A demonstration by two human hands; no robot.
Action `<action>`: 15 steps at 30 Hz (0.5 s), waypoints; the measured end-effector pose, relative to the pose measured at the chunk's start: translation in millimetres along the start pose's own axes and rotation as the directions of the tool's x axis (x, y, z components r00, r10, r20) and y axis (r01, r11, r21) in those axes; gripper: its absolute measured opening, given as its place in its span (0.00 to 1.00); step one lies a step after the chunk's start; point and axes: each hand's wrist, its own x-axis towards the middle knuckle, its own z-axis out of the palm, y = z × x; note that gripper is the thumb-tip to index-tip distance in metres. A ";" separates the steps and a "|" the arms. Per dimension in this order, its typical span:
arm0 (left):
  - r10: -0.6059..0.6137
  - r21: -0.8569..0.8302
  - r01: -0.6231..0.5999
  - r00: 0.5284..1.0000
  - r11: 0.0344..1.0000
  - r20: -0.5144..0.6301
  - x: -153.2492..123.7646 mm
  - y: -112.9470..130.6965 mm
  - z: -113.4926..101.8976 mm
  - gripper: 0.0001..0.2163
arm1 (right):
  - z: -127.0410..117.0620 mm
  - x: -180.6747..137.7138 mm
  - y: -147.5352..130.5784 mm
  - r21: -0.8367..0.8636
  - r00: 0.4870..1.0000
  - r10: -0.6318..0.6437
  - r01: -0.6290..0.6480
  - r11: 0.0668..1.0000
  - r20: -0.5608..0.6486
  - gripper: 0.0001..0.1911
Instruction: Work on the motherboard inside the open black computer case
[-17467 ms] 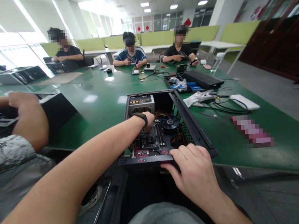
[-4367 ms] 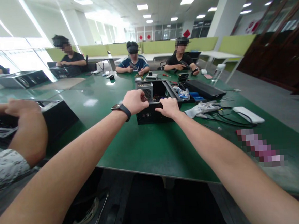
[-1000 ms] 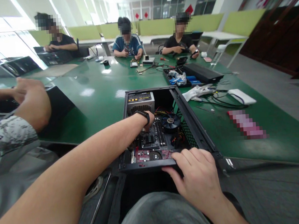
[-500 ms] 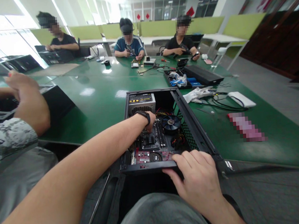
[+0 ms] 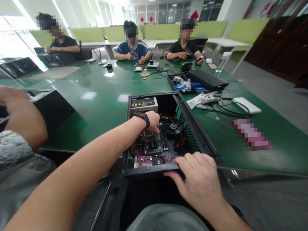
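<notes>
I found the computer case [image 5: 197,133] open at the table [image 5: 103,108] edge, with motherboard [image 5: 152,147] and fan [image 5: 173,126] mounted. My right hand [image 5: 201,182] clasped its near rim. My left hand [image 5: 151,121] was curled over the board, its grasp hidden.

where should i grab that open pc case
Probably the near front rim of the computer case, from the person's side: it is a bare straight lip at the table edge, where the right hand grips it, clear of the motherboard.
</notes>
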 end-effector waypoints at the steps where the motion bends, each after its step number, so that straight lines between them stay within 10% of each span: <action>1: -0.016 -0.016 0.015 0.999 1.000 -0.042 -0.4 -4.8 -4.9 0.22 | 2.1 7.5 3.9 -0.013 1.000 -0.001 0.001 1.000 0.013 0.13; 9: -0.171 -0.191 0.091 0.871 0.977 -0.460 -17.5 -49.9 -56.7 0.15 | 37.6 101.0 55.3 -0.170 0.997 -0.036 0.047 0.984 0.070 0.21; 15: -0.309 -0.356 0.112 0.766 0.928 -0.564 -30.9 -65.5 -74.4 0.12 | 79.4 184.3 92.5 -0.211 0.996 -0.010 0.029 0.977 0.091 0.26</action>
